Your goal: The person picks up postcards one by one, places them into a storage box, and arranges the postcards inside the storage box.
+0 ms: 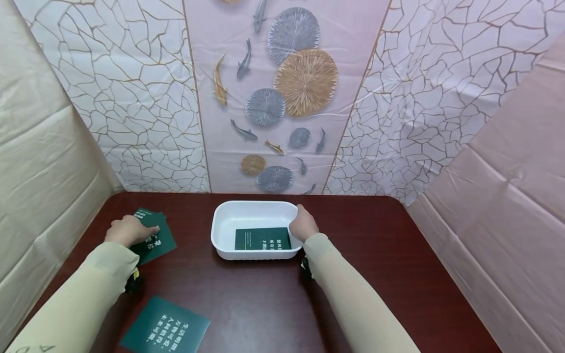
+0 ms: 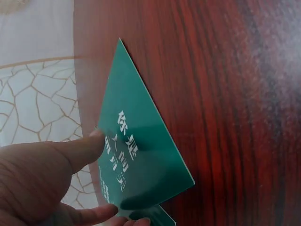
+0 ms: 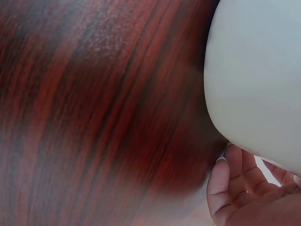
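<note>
My left hand [image 1: 126, 231] is over a green card [image 1: 160, 245] at the back left of the table, a second green card [image 1: 143, 213] partly beneath it. In the left wrist view the thumb reaches the left edge of the upper card [image 2: 141, 165] while the other fingertips touch near its lower edge. White printed characters show on it. My right hand [image 1: 303, 223] grips the right end of a white plastic tray [image 1: 257, 255]. A green card [image 1: 253, 239] lies inside the tray. Seen from the right wrist, the fingers [image 3: 219, 181] curl at the tray's outer wall [image 3: 256, 80].
Another green card [image 1: 166, 327] with white characters lies at the table's front left. The dark red wooden table [image 1: 375, 274] has patterned cloth [image 1: 379, 122] behind it and plain cloth [image 1: 507, 215] hanging on both sides.
</note>
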Action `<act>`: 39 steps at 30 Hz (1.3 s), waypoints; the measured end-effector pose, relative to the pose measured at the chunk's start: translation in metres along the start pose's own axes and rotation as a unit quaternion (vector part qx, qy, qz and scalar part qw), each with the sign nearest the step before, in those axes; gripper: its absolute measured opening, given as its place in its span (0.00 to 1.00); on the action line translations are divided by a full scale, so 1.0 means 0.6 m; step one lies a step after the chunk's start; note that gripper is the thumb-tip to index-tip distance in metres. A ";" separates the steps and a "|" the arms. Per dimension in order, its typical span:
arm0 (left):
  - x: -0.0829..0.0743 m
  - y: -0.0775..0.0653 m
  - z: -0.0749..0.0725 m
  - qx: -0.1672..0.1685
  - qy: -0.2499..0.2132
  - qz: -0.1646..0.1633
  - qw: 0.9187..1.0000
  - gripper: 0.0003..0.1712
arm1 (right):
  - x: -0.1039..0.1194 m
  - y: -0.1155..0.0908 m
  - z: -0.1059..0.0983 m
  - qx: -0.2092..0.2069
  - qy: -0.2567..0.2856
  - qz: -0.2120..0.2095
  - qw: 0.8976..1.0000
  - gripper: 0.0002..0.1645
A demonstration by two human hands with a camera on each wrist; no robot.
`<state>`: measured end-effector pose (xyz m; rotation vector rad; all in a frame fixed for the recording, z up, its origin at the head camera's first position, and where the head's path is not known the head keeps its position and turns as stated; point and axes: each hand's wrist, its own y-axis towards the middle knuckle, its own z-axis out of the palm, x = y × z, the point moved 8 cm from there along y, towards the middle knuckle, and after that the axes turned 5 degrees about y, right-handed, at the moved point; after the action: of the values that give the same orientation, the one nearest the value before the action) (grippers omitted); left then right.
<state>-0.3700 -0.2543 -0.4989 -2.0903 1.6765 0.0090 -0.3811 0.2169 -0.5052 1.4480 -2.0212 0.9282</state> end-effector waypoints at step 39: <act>0.026 0.010 0.028 0.061 -0.145 -0.180 0.971 0.81 | -0.001 0.005 0.002 0.000 -0.003 -0.004 1.000 0.39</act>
<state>-0.3666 -0.2639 -0.5204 -2.1499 1.0879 0.0898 -0.3836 0.2170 -0.5072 1.4602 -2.0173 0.9219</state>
